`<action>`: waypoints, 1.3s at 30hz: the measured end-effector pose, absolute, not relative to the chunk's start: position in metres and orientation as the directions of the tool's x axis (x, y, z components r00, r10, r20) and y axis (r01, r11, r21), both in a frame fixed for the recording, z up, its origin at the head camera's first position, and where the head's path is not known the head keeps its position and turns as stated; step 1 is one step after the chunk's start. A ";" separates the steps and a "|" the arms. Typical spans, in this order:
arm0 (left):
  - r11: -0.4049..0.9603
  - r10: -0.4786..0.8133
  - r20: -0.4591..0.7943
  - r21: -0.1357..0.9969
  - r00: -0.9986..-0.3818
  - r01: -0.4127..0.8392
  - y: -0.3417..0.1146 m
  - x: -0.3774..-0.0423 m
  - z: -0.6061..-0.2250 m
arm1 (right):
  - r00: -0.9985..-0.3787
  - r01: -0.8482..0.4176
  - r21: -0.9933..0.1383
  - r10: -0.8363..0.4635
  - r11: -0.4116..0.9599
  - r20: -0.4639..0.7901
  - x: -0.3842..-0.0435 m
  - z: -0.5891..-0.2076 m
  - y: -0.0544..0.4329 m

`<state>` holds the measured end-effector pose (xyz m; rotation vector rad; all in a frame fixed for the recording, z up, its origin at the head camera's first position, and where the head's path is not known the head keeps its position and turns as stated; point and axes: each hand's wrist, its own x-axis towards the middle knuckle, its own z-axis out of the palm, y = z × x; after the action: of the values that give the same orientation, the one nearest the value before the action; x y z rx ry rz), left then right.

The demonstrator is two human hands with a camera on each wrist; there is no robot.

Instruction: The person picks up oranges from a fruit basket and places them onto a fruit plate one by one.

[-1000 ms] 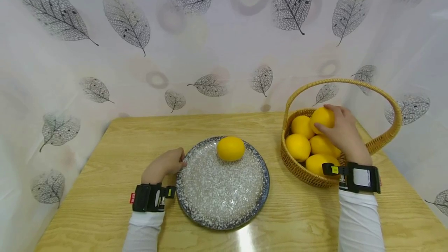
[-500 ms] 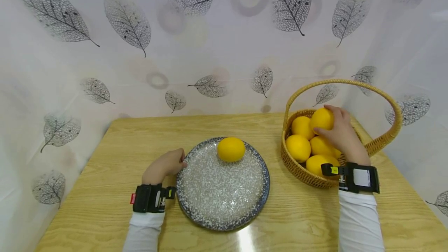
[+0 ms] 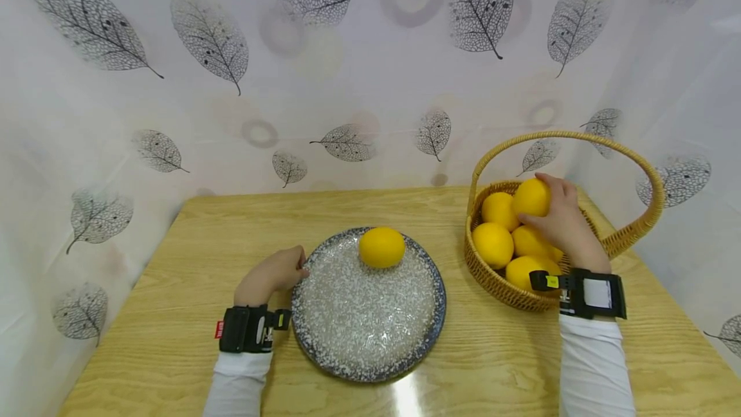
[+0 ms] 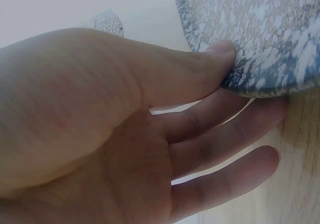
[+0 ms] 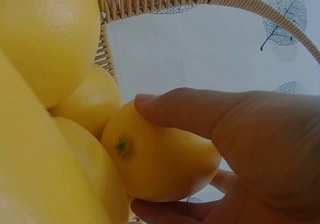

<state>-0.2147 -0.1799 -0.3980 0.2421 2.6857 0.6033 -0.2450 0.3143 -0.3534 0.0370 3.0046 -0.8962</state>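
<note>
My right hand (image 3: 564, 221) grips a yellow-orange orange (image 3: 530, 198) at the back of the wicker basket (image 3: 483, 278), thumb on one side and fingers on the other. In the right wrist view, this orange (image 5: 160, 156) shows a small green stem end and sits against other oranges. My left hand (image 3: 274, 270) pinches the left rim of a round speckled grey plate (image 3: 370, 320) with a dark blue edge. The left wrist view shows the thumb on top of the plate (image 4: 270, 43) and fingers beneath its rim. Another orange (image 3: 382, 247) lies near the plate's far edge.
Several more oranges (image 3: 493, 244) fill the basket. Its tall arched handle (image 3: 561, 135) rises over the right forearm's side. Both stand on a light wooden table (image 3: 220, 230), and a leaf-printed curtain (image 3: 370, 69) hangs close behind the table's back edge.
My right hand and the orange in its grip have shifted very slightly to the left. The left hand, plate and basket stay where they were.
</note>
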 end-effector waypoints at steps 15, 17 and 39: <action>0.890 0.251 -0.319 0.448 -0.914 0.088 -0.181 -0.215 -0.399 | -0.999 0.051 -0.548 0.044 0.835 -0.027 -0.245 -0.353 0.313; 0.891 0.252 -0.319 0.446 -0.914 0.089 -0.181 -0.215 -0.399 | -0.999 0.051 -0.550 0.043 0.834 -0.028 -0.245 -0.353 0.313; 0.891 0.251 -0.317 0.445 -0.915 0.090 -0.181 -0.215 -0.400 | -0.996 0.072 -0.555 0.089 0.829 0.005 -0.245 -0.352 0.312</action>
<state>-0.2149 -0.1809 -0.3997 0.2520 2.6874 0.6072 -0.2453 0.3123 -0.3515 0.1336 3.0337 -0.9188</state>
